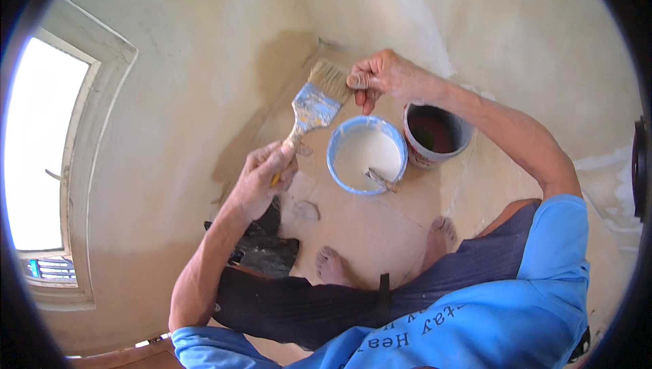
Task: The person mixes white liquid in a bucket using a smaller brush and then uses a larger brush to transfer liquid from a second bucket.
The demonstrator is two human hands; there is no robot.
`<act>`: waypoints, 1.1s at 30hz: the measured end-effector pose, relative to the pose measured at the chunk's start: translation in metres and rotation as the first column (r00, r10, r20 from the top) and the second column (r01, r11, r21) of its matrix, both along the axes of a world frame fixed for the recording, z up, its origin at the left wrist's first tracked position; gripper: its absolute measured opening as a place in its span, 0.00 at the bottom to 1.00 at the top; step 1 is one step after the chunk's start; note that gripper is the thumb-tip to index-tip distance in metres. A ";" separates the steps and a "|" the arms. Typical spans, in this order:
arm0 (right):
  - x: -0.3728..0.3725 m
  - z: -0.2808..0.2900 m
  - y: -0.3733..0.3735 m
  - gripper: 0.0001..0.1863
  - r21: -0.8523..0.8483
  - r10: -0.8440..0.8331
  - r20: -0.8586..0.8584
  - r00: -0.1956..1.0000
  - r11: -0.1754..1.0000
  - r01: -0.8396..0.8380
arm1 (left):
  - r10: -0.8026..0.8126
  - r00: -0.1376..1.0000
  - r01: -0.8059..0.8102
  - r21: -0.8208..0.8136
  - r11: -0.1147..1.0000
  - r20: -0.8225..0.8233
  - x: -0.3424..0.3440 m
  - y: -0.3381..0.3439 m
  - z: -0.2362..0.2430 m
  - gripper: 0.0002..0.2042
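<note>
The left hand point(268, 173) grasps the brush point(316, 106) by its handle point(297, 135), left of the blue-rimmed bucket point(360, 192) (white liquid point(365, 150) inside). The right hand point(382, 81), beyond it, is at the bristles point(329, 78); whether it pinches them, I cannot tell.

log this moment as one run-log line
left grip: holding paintbrush by handle | right grip: at bristles | blue-rimmed tub: white liquid | second tub: dark inside

Blue bucket point(331, 158), whitish bucket point(466, 133) on floor point(380, 236)
</note>
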State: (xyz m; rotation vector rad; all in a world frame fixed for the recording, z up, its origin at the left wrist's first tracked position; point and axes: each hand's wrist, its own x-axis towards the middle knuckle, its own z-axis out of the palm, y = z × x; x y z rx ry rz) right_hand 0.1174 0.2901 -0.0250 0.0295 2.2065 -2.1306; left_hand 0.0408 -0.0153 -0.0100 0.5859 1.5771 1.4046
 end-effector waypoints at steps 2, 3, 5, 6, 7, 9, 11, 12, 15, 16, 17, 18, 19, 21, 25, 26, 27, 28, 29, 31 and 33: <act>-0.002 0.000 0.019 0.13 0.075 -0.063 -0.010 0.998 0.995 0.064 | 0.020 0.999 -0.020 -0.007 1.000 -0.032 0.002 0.003 0.002 0.19; 0.000 -0.002 0.029 0.12 0.113 -0.097 -0.015 0.995 0.989 0.098 | 0.024 0.999 -0.024 -0.006 1.000 -0.031 0.004 0.000 0.001 0.19; 0.006 -0.002 0.059 0.10 0.121 -0.208 -0.053 0.977 0.969 0.213 | 0.031 0.998 -0.030 0.006 1.000 -0.046 0.003 -0.007 0.004 0.19; 0.013 -0.003 0.073 0.10 0.129 -0.264 -0.074 0.962 0.954 0.272 | 0.050 0.996 -0.051 -0.026 0.998 -0.069 0.004 -0.010 0.008 0.19; 0.020 0.000 0.078 0.10 0.197 -0.199 -0.037 0.979 0.959 0.203 | 0.056 0.995 -0.059 -0.037 0.998 -0.082 0.004 -0.011 0.009 0.19; 0.033 0.005 0.085 0.11 0.320 -0.074 0.051 0.996 0.946 0.054 | 0.068 0.992 -0.075 -0.060 0.995 -0.110 0.004 -0.012 0.011 0.20; 0.049 -0.002 0.083 0.10 0.275 -0.056 0.092 0.994 0.961 0.029 | 0.072 0.988 -0.077 -0.033 0.997 -0.136 0.009 -0.003 0.009 0.20; 0.053 -0.008 0.080 0.10 0.264 -0.059 0.087 0.994 0.964 0.034 | 0.071 0.987 -0.076 -0.027 0.997 -0.142 0.010 0.000 0.009 0.20; 0.057 -0.005 0.066 0.07 0.243 -0.078 0.125 0.989 0.969 0.046 | 0.084 0.980 -0.090 -0.025 0.996 -0.182 0.008 0.000 0.006 0.20; 0.058 -0.003 0.064 0.05 0.235 -0.097 0.135 0.986 0.970 0.063 | 0.085 0.977 -0.093 -0.031 0.995 -0.197 0.006 0.000 0.004 0.20; 0.057 -0.003 0.063 0.03 0.226 -0.115 0.146 0.983 0.971 0.080 | 0.086 0.978 -0.093 -0.029 0.995 -0.193 0.005 0.002 0.004 0.20; 0.056 -0.006 0.066 0.03 0.221 -0.090 0.112 0.990 0.973 0.063 | 0.087 0.978 -0.094 -0.028 0.995 -0.188 0.005 0.003 0.006 0.21; 0.057 -0.013 0.074 0.03 0.216 -0.070 0.075 0.995 0.975 0.052 | 0.082 0.979 -0.089 -0.027 0.996 -0.187 0.005 0.005 0.007 0.21; 0.058 -0.022 0.086 0.04 0.255 -0.052 0.045 0.998 0.966 0.039 | 0.092 0.981 -0.100 -0.037 0.994 -0.173 0.003 0.006 0.006 0.21; 0.061 -0.051 0.109 0.09 0.449 -0.066 0.244 0.967 0.892 -0.052 | 0.103 0.979 -0.111 -0.038 0.993 -0.176 0.005 0.006 0.009 0.21; 0.063 -0.059 0.114 0.10 0.504 -0.087 0.331 0.940 0.858 -0.098 | 0.101 0.982 -0.107 -0.026 0.994 -0.160 0.006 0.005 0.008 0.20; 0.067 -0.070 0.116 0.11 0.531 -0.104 0.388 0.916 0.837 -0.129 | 0.103 0.983 -0.108 -0.024 0.994 -0.155 0.006 0.004 0.006 0.20; 0.068 -0.079 0.117 0.11 0.555 -0.122 0.438 0.890 0.816 -0.162 | 0.106 0.982 -0.111 -0.022 0.994 -0.154 0.005 0.005 0.006 0.20; 0.069 -0.090 0.116 0.12 0.576 -0.138 0.485 0.863 0.793 -0.197 | 0.111 0.982 -0.116 -0.020 0.993 -0.155 0.005 0.005 0.006 0.20; 0.065 -0.128 0.117 0.13 0.754 -0.106 0.458 0.883 0.572 -0.322 | 0.123 0.975 -0.128 -0.018 0.992 -0.184 0.006 0.008 0.007 0.20; 0.068 -0.168 0.123 0.13 0.841 -0.024 0.450 0.893 0.349 -0.414 | 0.125 0.974 -0.132 -0.023 0.991 -0.187 0.006 0.009 0.005 0.20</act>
